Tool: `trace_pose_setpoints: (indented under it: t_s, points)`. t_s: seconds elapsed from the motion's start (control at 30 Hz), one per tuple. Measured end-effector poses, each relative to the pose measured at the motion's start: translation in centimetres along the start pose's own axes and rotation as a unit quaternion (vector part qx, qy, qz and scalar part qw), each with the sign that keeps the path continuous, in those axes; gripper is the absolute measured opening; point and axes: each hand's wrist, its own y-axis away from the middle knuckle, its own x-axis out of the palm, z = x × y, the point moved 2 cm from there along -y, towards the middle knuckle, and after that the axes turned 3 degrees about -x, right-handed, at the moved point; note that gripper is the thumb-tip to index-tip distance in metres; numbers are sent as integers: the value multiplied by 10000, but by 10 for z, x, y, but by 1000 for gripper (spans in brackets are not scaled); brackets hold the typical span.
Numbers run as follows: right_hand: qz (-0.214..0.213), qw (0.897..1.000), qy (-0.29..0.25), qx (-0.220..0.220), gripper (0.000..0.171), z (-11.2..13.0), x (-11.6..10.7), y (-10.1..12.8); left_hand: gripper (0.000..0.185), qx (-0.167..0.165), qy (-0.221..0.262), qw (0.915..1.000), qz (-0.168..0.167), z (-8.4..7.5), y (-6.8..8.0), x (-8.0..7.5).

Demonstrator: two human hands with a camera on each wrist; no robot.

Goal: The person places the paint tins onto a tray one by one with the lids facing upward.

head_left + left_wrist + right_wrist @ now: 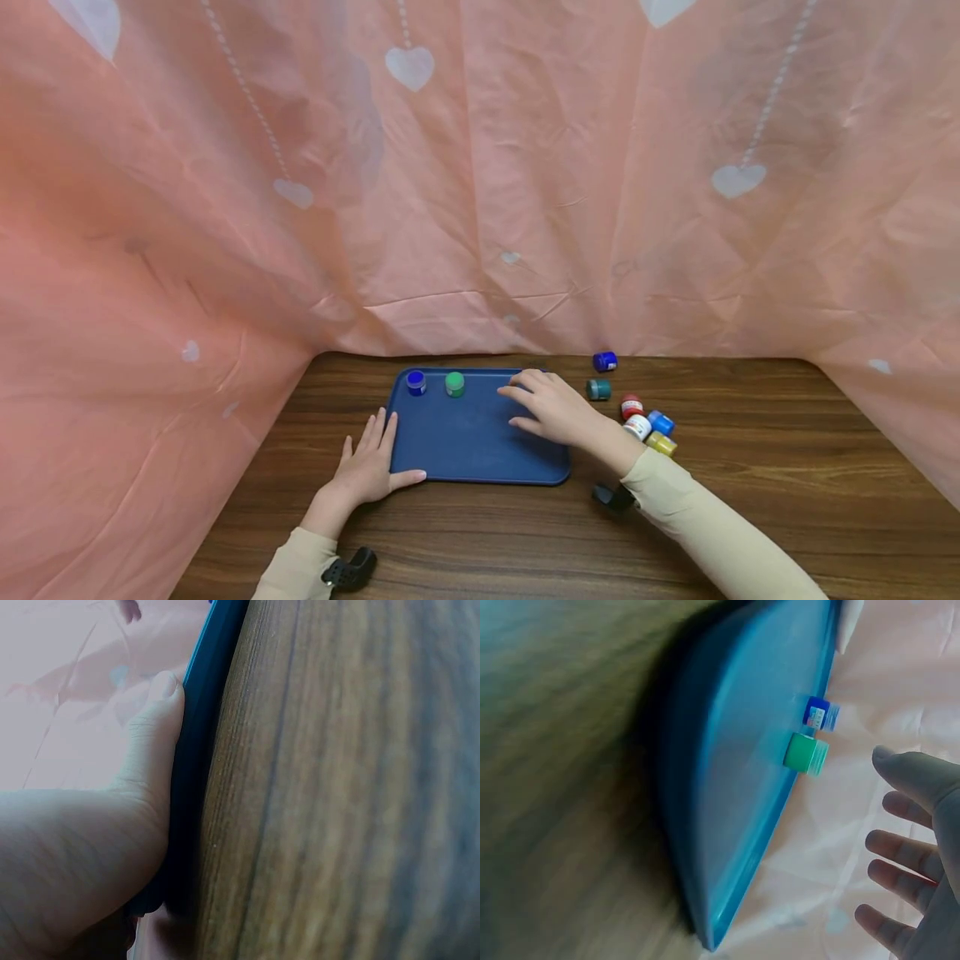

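A dark blue tray (480, 454) lies on the wooden table (750, 500). At its far left stand a blue-lidded jar (416, 382) and a green-lidded jar (454, 384). My left hand (371, 462) lies flat at the tray's left edge with straight fingers, and its thumb (154, 742) rests along the tray rim (201, 735). My right hand (551, 408) hovers over the right part of the tray, fingers relaxed and spread, holding nothing. The right wrist view shows that hand (907, 847) apart from the tray (727, 795), the green jar (806, 753) and the blue jar (820, 715).
Several small paint jars sit on the table right of the tray: dark blue (604, 361), teal (598, 389), red (632, 407), white (637, 427), light blue (661, 422), yellow (662, 443). A pink heart-print curtain (480, 167) closes off the back and both sides.
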Motion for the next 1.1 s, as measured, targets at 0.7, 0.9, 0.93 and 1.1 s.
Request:
trace_pose_setpoints:
  t_s: [0.7,0.9,0.93,1.1]
  points:
    - [-65,9990,-209,401,50,2,-12,72,115,-48,-30,9998,194,-10,8,-14]
    - [-296,9981,-110,520,50,1,-20,88,116,-49,-15,9999,150,-7,6,-9]
    - [-338,9981,-86,507,50,0,-21,90,116,-52,-15,9999,139,-6,5,-8]
    - [-558,9977,59,383,51,-2,-27,101,119,-21,39,9999,141,-3,5,-6]
